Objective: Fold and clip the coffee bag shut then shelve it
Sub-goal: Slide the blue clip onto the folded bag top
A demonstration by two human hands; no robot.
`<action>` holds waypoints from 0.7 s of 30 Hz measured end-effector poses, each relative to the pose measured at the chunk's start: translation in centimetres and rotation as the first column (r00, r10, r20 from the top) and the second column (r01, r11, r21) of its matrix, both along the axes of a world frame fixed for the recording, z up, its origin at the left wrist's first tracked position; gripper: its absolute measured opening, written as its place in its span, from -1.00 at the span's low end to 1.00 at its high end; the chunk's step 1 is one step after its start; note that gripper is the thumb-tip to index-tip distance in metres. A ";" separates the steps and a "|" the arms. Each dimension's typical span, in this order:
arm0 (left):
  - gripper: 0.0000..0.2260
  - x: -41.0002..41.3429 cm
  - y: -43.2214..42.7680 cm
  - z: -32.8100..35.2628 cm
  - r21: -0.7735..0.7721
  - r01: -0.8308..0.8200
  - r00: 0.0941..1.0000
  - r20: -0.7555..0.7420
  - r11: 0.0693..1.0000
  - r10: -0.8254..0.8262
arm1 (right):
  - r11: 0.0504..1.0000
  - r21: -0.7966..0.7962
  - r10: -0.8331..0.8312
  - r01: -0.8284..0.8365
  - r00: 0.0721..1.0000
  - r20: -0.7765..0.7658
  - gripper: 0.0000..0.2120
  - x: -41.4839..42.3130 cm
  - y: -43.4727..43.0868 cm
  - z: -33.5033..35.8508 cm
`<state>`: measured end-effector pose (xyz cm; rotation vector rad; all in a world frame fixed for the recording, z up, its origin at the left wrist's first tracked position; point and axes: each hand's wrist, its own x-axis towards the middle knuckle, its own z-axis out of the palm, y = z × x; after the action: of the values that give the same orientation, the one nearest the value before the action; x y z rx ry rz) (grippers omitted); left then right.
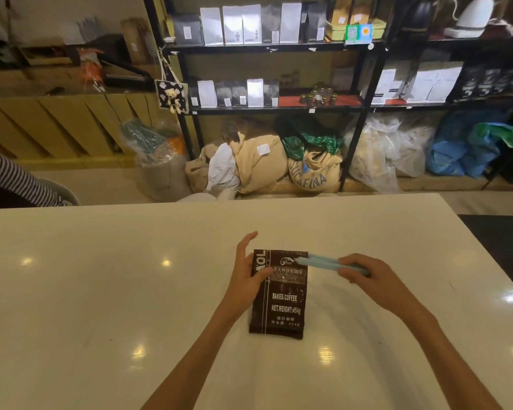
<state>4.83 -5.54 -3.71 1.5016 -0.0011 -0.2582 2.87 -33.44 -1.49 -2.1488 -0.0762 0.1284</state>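
A dark brown coffee bag (282, 303) with white print stands on the white table (101, 276), its top folded over. My left hand (246, 273) steadies the bag's upper left side, thumb on the front and fingers spread behind. My right hand (370, 276) holds a long light-blue bag clip (320, 261) by its right end. The clip's left tip lies over the folded top right corner of the bag.
Black metal shelves (267, 48) behind the table hold rows of white, silver and black coffee bags. Burlap and plastic sacks (308, 167) fill the floor level. A person's striped sleeve (15, 179) shows at the left edge. A wooden counter (57, 119) stands at the back left.
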 end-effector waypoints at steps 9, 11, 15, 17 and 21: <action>-0.41 -0.2 -1.1 -1.0 -0.060 -0.164 0.976 -0.156 0.985 0.153 | 0.961 0.277 0.055 -0.024 0.993 -0.105 -0.67 2.7 6.6 -0.9; -0.40 -0.2 -1.2 -1.3 -0.054 -0.173 0.974 -0.159 0.983 0.163 | 0.954 0.301 0.041 -0.003 0.992 -0.118 -0.62 3.0 7.4 -0.9; -0.34 0.1 -1.3 -1.5 -0.013 -0.174 0.975 -0.140 0.985 0.171 | 0.955 0.296 0.020 0.019 0.992 -0.128 -0.59 3.4 8.1 -1.1; -0.27 0.3 -1.3 -1.6 0.017 -0.157 0.980 -0.122 0.987 0.158 | 0.958 0.287 0.018 0.020 0.991 -0.131 -0.58 3.5 8.1 -1.2; -0.23 0.8 -1.3 -1.8 0.058 -0.153 0.981 -0.113 0.987 0.159 | 0.969 0.247 0.015 0.017 0.991 -0.129 -0.60 3.7 8.3 -1.2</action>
<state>5.67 -6.88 -5.47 1.5244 0.2172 -0.2205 6.60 -25.13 -2.68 -1.8861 -0.0140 0.2458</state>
